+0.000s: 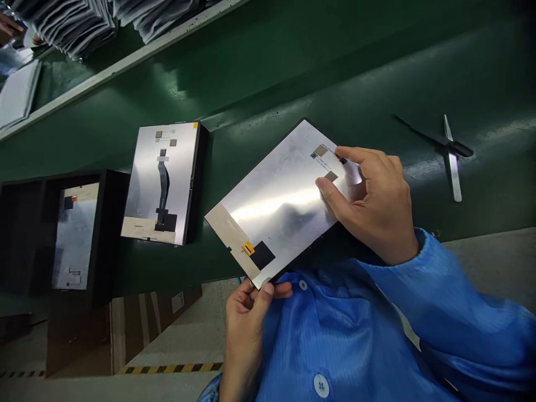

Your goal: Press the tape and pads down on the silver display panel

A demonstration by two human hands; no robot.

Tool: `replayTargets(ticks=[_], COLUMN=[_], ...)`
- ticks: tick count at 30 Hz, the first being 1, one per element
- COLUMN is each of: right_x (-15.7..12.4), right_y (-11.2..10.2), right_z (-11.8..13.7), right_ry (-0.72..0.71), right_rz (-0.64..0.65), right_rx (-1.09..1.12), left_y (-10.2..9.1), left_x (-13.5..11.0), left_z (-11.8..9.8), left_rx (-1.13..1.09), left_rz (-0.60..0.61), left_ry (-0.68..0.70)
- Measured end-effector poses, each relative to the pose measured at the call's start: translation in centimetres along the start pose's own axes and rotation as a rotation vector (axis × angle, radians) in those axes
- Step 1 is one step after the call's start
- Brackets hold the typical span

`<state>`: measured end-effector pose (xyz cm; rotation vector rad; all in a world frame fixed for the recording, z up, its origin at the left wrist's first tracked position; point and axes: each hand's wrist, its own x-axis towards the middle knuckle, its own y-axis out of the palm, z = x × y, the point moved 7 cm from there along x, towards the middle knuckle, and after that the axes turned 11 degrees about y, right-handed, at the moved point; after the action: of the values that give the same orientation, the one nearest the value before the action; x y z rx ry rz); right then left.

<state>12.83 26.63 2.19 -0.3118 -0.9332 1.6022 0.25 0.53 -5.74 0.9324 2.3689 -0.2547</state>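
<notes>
A display panel (276, 184) lies slanted in front of me, its silvery metal back facing up. It has a beige strip at its near-left end, an orange connector (248, 248), a black square patch (262, 255) and small grey pads. My left hand (251, 312) pinches the panel's near corner, thumb on top. Over its right end, my right hand (374, 204) rests with thumb and forefinger apart on the metal back. The forefinger is beside a small dark label (343, 161); the other fingers are curled and partly hidden.
Black-handled tweezers (435, 137) and silver tweezers (453, 167) lie crossed at right on the green bench (272, 89). Another panel (144, 184) sits left on a dark stack. A black tray (112, 223) holds a further panel. Grey sheet stacks (71, 25) fill the upper left.
</notes>
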Motion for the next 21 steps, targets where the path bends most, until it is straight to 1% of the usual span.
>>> replayTargets(ticks=[3, 7, 11, 16, 21], right_x=[0.0, 0.01, 0.03, 0.04, -0.03], right_y=[-0.03, -0.07, -0.07, 0.06, 0.13], right_z=[-0.01, 0.02, 0.09, -0.02, -0.08], right_ry=[-0.004, -0.001, -0.004, 0.028, 0.035], right_rz=[0.005, 0.01, 0.01, 0.025, 0.025], right_rx=[-0.002, -0.007, -0.008, -0.009, -0.011], left_y=[-0.27, -0.71, -0.94, -0.75, -0.67], left_x=[0.08, 0.16, 0.03, -0.23, -0.24], left_z=[0.02, 0.04, 0.14, 0.09, 0.14], left_rx=[-0.018, 0.021, 0.047, 0.057, 0.057], left_rz=[0.035, 0.066, 0.04, -0.009, 0.003], left_ry=[0.001, 0.015, 0.011, 0.007, 0.017])
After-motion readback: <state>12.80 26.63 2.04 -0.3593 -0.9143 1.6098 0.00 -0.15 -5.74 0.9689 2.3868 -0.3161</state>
